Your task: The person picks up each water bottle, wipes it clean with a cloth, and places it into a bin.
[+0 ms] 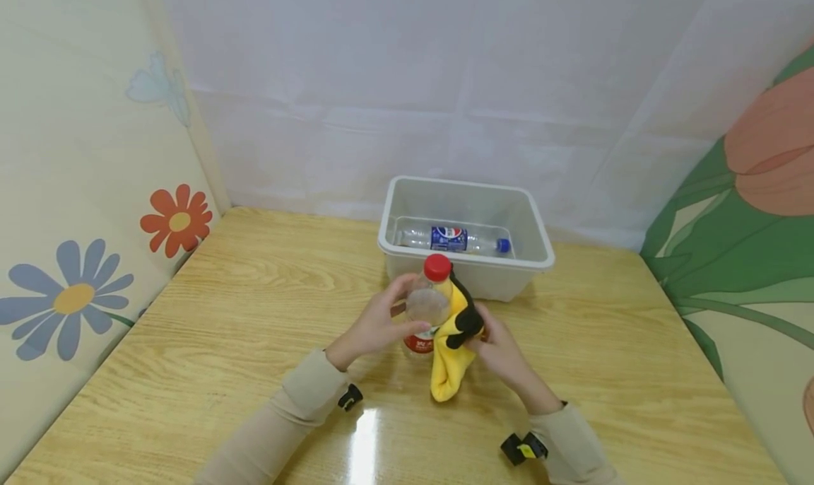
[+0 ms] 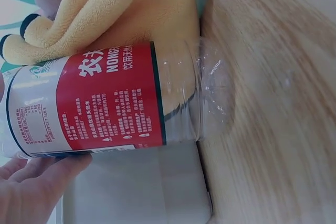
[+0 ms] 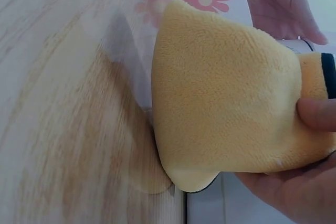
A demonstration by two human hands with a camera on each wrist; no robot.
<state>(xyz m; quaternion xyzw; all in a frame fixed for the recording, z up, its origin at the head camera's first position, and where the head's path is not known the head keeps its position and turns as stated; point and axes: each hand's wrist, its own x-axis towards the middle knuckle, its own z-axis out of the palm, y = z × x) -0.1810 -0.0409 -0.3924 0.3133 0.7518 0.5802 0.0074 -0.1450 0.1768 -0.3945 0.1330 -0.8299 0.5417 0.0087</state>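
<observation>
My left hand (image 1: 375,324) grips a clear plastic water bottle (image 1: 427,305) with a red cap and a red-and-white label (image 2: 113,98). It stands upright; whether its base touches the table I cannot tell. To its right, my right hand (image 1: 504,349) holds a yellow cloth (image 1: 453,365) with dark edging against the bottle's side. The right wrist view shows the thumb pressing into the folded cloth (image 3: 226,87), whose lower part hangs down. Fingers of the left hand (image 2: 44,187) curve around the bottle's upper part.
Just behind the hands stands a pale grey plastic bin (image 1: 467,260). An empty bottle (image 1: 449,239) with a blue label and blue cap lies on its side in it. The wooden table (image 1: 267,280) meets a white sheet (image 1: 356,117) at the back and flower-printed panels at both sides.
</observation>
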